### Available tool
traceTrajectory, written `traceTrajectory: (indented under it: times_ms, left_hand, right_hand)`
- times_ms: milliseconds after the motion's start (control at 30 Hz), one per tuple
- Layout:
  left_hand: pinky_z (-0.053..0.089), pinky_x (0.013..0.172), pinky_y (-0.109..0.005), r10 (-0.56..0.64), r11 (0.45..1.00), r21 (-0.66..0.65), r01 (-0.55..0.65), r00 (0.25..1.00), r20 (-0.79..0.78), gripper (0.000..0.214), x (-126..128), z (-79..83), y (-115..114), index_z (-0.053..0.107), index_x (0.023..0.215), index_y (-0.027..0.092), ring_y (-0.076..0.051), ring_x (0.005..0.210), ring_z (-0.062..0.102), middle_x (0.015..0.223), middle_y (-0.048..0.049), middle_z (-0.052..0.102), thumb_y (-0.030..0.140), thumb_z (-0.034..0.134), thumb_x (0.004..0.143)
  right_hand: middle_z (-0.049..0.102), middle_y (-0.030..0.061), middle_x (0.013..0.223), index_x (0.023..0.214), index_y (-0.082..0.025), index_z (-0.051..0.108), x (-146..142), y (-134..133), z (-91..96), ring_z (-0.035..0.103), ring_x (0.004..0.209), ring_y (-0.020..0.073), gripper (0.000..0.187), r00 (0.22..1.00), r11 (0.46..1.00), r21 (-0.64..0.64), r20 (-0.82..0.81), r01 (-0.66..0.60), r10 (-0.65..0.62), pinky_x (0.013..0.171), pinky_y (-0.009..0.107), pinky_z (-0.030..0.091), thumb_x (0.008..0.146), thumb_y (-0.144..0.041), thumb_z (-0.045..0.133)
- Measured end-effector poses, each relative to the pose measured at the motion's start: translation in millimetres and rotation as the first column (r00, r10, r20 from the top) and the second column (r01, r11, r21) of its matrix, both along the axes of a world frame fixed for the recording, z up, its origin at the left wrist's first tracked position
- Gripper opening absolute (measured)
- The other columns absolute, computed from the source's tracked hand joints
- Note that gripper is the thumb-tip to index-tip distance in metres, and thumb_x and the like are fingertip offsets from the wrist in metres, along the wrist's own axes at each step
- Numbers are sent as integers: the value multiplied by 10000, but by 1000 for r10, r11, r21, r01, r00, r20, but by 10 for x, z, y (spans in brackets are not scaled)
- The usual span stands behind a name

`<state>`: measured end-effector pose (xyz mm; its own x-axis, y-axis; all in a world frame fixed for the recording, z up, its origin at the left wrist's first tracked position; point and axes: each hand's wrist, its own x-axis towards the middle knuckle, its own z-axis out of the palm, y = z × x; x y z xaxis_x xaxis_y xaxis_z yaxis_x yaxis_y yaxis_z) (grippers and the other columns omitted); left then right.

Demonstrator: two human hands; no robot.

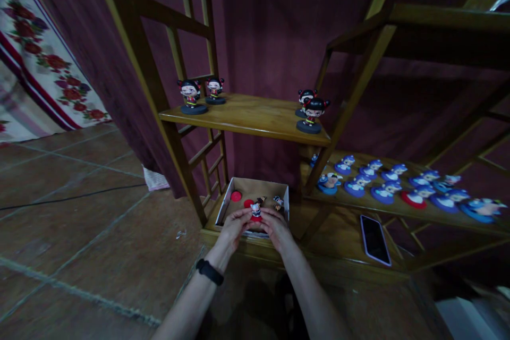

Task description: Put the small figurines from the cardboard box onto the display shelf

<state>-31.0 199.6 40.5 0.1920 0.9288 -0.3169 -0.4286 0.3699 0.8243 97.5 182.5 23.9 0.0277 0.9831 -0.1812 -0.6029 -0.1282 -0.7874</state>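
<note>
Between my two hands is a small figurine [255, 211] with a white head, a dark body and a red base. My left hand [236, 224] pinches it from the left, a black band on that wrist. From the other side my right hand [274, 223] grips the same figurine. Both hands are over the front part of an open cardboard box [255, 185]. Inside the box lie a red disc [236, 196], another red piece [248, 203] partly behind the figurine, and several small dark and white figure parts [278, 200].
Black-haired figurines on dark bases [192, 96] stand at both ends of the wooden shelf [255, 112] above the box. Several blue and purple figurines [385, 190] fill a shelf at the right. Below them lies a phone [375, 240]. A black cable [79, 197] crosses the tiled floor.
</note>
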Motion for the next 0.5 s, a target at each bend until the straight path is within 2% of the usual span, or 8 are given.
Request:
traceTrajectory:
  times_ms: [133, 233, 400, 500]
  left_hand:
    - [530, 641, -235, 49, 999, -18, -49, 998, 26, 191, -3, -19, 12, 655, 867, 101, -124, 644, 639, 778, -83, 684, 52, 644, 683]
    - [528, 655, -237, 45, 999, -22, -44, 999, 26, 194, -6, -37, 26, 652, 867, 95, -123, 657, 639, 771, -83, 682, 25, 623, 689]
    - [520, 650, -232, 28, 1000, -14, -28, 999, 16, 212, -20, -57, 50, 654, 853, 93, -127, 664, 638, 754, -83, 679, 5, 635, 661]
    - [513, 650, -234, 40, 999, -1, -40, 999, 18, 242, -27, -57, 64, 652, 865, 94, -129, 669, 635, 759, -83, 677, 19, 666, 635]
  right_hand:
    - [698, 47, 837, 818, -166, 656, 34, 0, 4, 645, 791, 175, 308, 1000, 1000, -1, 24, 14, -14, 731, 310, 495, 547, -285, 741]
    - [690, 33, 851, 848, -179, 651, 27, -4, 32, 639, 789, 168, 334, 994, 997, 19, 86, 70, -71, 720, 297, 495, 544, -285, 739]
    - [692, 43, 878, 849, -178, 663, -11, 7, 92, 632, 810, 188, 346, 980, 996, 37, 178, 84, -89, 725, 318, 503, 535, -303, 740]
    - [698, 49, 870, 833, -167, 672, -23, 20, 84, 634, 818, 197, 335, 979, 995, 37, 178, 92, -97, 754, 339, 504, 535, -303, 742]
